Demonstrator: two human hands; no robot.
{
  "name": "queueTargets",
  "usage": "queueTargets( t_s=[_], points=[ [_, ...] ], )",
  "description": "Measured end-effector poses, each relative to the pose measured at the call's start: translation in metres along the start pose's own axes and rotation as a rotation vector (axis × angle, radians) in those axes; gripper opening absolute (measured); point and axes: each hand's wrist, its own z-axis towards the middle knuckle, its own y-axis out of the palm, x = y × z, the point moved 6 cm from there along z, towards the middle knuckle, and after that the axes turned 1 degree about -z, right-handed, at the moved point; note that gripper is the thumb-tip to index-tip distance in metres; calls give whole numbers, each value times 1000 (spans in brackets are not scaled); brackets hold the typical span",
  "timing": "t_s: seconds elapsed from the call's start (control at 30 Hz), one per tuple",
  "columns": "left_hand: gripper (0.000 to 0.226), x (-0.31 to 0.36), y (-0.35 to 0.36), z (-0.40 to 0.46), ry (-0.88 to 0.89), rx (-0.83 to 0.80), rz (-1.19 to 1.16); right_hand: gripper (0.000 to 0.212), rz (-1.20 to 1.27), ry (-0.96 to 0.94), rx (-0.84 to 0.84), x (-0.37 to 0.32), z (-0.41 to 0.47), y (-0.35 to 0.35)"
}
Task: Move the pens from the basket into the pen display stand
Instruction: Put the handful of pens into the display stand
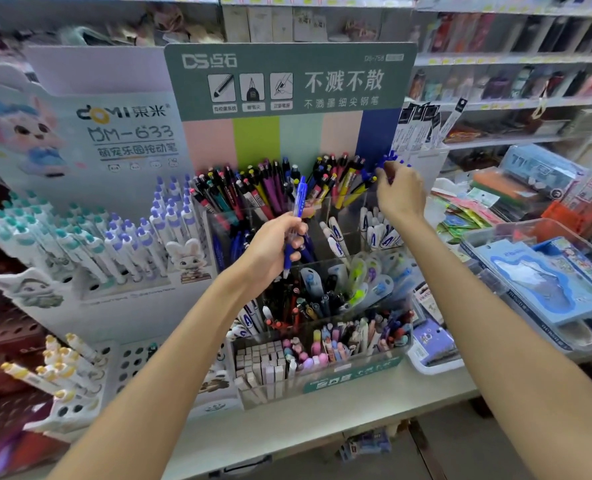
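Observation:
A clear tiered pen display stand [325, 216] with a green header card holds many pens in its compartments. My left hand [273, 247] grips a blue click pen [298, 206] upright in front of the stand's upper tier. My right hand [400, 194] reaches to the top right compartment and holds a bunch of blue pens [391, 161] by their upper ends. No basket shows in this view.
A white rabbit-themed display [90, 237] of white pens stands to the left. Clear bins [537, 289] with blue packaged goods and stationery packs lie on the right. The grey counter edge [322, 427] runs below the stand. Stocked shelves fill the background.

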Motion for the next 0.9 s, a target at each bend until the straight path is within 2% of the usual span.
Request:
queueTargets(
  t_s=[0.13, 0.2, 0.27, 0.33, 0.37, 0.4, 0.5, 0.57, 0.63, 0.67, 0.77, 0.8, 0.83, 0.9],
  points=[
    [42, 2, -2, 0, -12, -4, -14, 31, -167, -34, -97, -7, 13, -5],
    [39, 3, -3, 0, -14, 32, -6, 31, -167, -13, -173, -7, 19, -9],
    [35, 3, -1, 0, -3, 49, 57, 36, -107, -4, -115, -9, 18, -18],
    [31, 2, 1, -1, 18, 51, 116, 34, 59, -1, 45, -15, 2, -31],
    [29, 2, 2, -1, 31, 54, 138, 34, 171, 5, 42, -20, -8, -32],
    [28, 2, 3, -1, 43, 57, 158, 35, 285, 10, -54, -28, -19, -26],
    [24, 1, 8, -1, 61, 55, 196, 30, 448, -27, -517, -51, -63, 2],
    [21, 1, 11, -1, 86, 44, 216, 22, 545, -86, -564, -56, -75, 6],
    [20, 4, 11, -1, 129, 30, 236, 17, 637, -85, -465, -52, -71, -2],
    [21, 6, 11, -2, 150, 24, 257, 16, 680, -60, -344, -46, -65, -11],
    [24, 10, 6, -6, 171, 22, 257, 15, 756, 82, 307, -11, -44, -57],
    [24, 11, 3, -7, 168, 32, 248, 16, 750, 114, 468, 0, -37, -68],
    [23, 11, -1, -8, 159, 46, 246, 19, 714, 132, 543, 8, -31, -72],
    [24, 10, -6, -9, 136, 67, 237, 24, 577, 124, 485, 11, -17, -64]
  ],
)
